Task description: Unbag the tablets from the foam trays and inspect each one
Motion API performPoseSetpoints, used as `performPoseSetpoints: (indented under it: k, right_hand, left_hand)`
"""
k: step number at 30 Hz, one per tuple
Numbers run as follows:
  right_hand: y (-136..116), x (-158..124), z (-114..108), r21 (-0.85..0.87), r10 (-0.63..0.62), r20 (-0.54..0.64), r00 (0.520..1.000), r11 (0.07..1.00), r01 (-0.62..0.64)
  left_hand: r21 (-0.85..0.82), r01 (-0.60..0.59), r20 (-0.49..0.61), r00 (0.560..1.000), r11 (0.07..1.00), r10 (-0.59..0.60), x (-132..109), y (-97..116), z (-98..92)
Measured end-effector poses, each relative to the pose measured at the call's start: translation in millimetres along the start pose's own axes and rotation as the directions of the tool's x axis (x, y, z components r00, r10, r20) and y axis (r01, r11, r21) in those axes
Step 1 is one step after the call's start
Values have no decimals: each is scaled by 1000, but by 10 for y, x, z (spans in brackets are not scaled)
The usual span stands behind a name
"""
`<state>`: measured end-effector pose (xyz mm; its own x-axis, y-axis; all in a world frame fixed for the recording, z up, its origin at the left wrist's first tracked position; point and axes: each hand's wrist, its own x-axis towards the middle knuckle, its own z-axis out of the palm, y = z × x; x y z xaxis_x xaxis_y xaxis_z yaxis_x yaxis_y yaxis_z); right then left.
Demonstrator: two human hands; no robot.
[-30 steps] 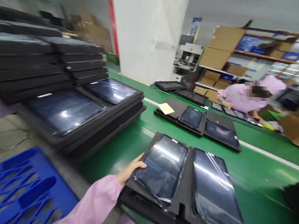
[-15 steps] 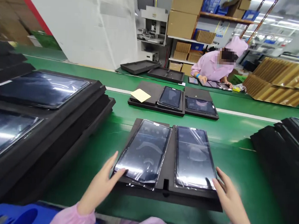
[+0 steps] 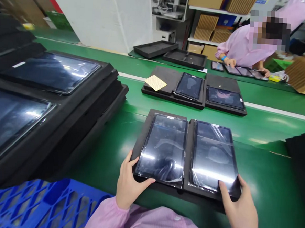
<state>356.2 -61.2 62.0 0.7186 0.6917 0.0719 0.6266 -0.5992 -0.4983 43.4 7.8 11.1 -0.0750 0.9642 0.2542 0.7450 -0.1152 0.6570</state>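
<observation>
Two dark tablet-like screens with film on them, a left screen (image 3: 163,149) and a right screen (image 3: 214,155), lie side by side in a black foam tray (image 3: 188,157) on the green bench. My left hand (image 3: 130,183) grips the tray's near left corner, thumb along the front edge and fingers at the side. At the near right corner my right hand (image 3: 240,203) holds the tray, its thumb over the lower edge of the right screen and its fingers at the side. Both screens sit flat within the tray; the fingertips under the tray are hidden.
At left rises a stack of black foam trays (image 3: 90,113) bearing screens. A blue plastic crate (image 3: 59,204) is below it. Farther back are trays with smaller tablets (image 3: 189,86) and a yellow sheet (image 3: 155,83). More black trays (image 3: 301,157) stand at right. A co-worker (image 3: 255,41) handles screens across the bench.
Both hands have closed onto the tray's near corners. The left screen, tilted before, now lies straighter in the tray. My view has tipped downward and shifted left, showing more of the blue crate.
</observation>
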Motion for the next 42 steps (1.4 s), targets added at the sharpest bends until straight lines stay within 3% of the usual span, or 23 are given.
performPoseSetpoints:
  k: [2, 4, 5, 8, 9, 10, 13, 17, 21, 30, 33, 36, 42]
  right_hand:
    - [-59, 111, -32, -61, -207, -15, 978, 977, 206]
    - [-187, 188, -20, -48, -429, 3, 903, 902, 429]
    - [-270, 204, 8, -8, -533, 60, 844, 845, 534]
    - [-543, 165, 153, 139, -745, 316, 587, 648, 748]
    - [-627, 133, 210, 157, -769, 356, 530, 608, 778]
    - [-705, 98, 264, 158, -783, 361, 506, 586, 795]
    - [-888, -7, 391, 151, -809, 254, 531, 575, 804]
    - [-1000, -102, 509, 184, -821, 152, 550, 570, 801]
    - [-994, -136, 572, 164, -825, 139, 548, 564, 809]
    - [-1020, -273, 348, 19, -864, 190, 466, 478, 878]
    - [-1014, -314, 265, 26, -876, 211, 433, 448, 894]
    - [-992, -316, 214, 81, -879, 194, 436, 458, 885]
    - [-971, -275, 158, 197, -841, 201, 503, 538, 820]
  left_hand:
    - [28, -38, 28, 999, 999, 37, 5, 16, -16]
    - [61, -79, 28, 997, 995, 78, 23, 28, -47]
    - [81, -101, 23, 995, 992, 99, 40, 31, -66]
    - [129, -211, 44, 977, 969, 207, 121, 19, -132]
    - [129, -263, 73, 964, 956, 255, 155, 8, -154]
    - [118, -315, 107, 947, 942, 303, 189, -4, -174]
    - [61, -406, 163, 905, 912, 392, 272, -39, -218]
    - [30, -425, 90, 902, 904, 422, 314, -61, -234]
    - [9, -438, 86, 896, 899, 436, 333, -78, -260]
    - [-35, -571, 242, 791, 820, 561, 511, -203, -476]
    - [-9, -620, 252, 758, 785, 602, 569, -216, -519]
    - [43, -675, 237, 723, 736, 649, 605, -172, -548]
    - [-7, -636, 190, 757, 772, 625, 577, -104, -603]
